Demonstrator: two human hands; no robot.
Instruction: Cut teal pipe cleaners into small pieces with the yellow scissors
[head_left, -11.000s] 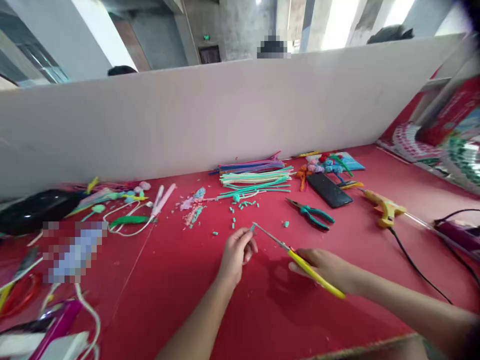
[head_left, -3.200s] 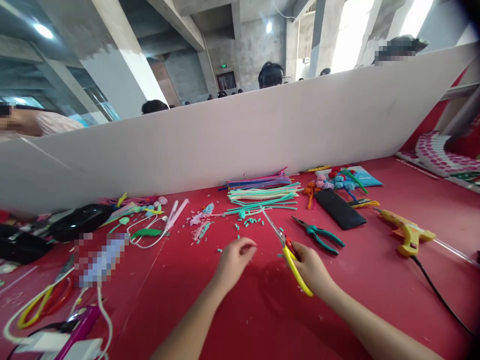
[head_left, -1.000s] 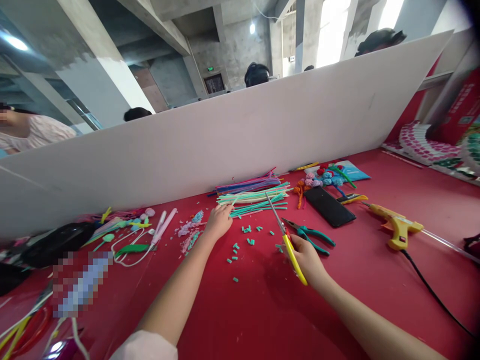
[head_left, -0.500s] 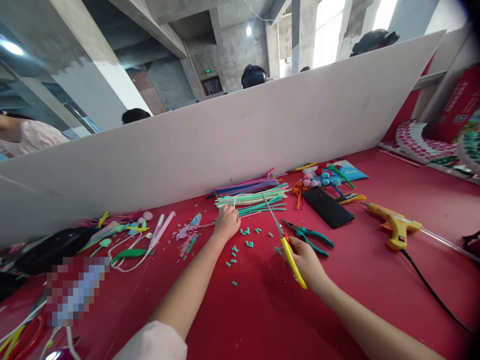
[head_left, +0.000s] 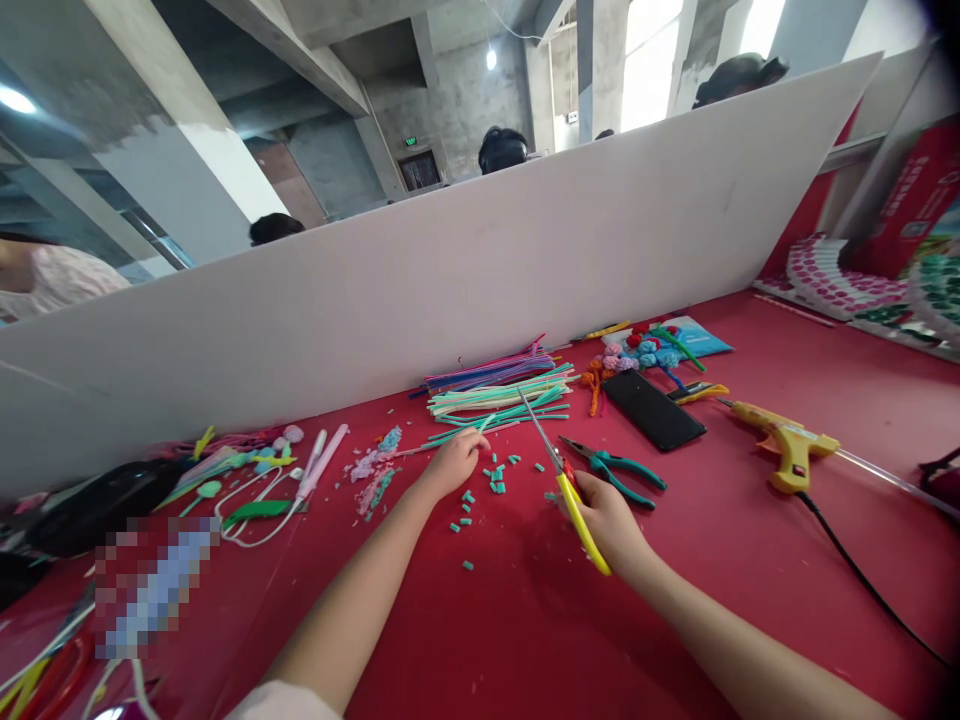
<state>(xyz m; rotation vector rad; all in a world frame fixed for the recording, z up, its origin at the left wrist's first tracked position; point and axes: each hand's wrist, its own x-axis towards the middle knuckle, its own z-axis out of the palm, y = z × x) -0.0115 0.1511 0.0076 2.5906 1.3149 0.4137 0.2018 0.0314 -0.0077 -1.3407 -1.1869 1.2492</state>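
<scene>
My left hand (head_left: 454, 462) is low over the red table (head_left: 480, 620), fingers bent together in front of the bundle of green and cream pipe cleaners (head_left: 502, 395). What its fingertips hold, if anything, is too small to tell. Several short green pieces (head_left: 498, 488) lie between my hands. In my right hand (head_left: 600, 510) are scissors with yellow handles (head_left: 582, 525); their blades point up and away, toward the bundle. Teal-handled pliers (head_left: 615, 470) rest just beyond my right hand.
Behind the bundles stands a white partition (head_left: 420, 300). A black phone (head_left: 654, 410) and a yellow glue gun (head_left: 795, 445) lie on the right. On the left are a white cable (head_left: 255, 540), a pink tool (head_left: 324, 462) and a black case (head_left: 109, 500).
My left hand has come slightly down and nearer, away from the green pipe cleaners; it pinched near an upright green tip before. My right hand with the scissors has hardly moved.
</scene>
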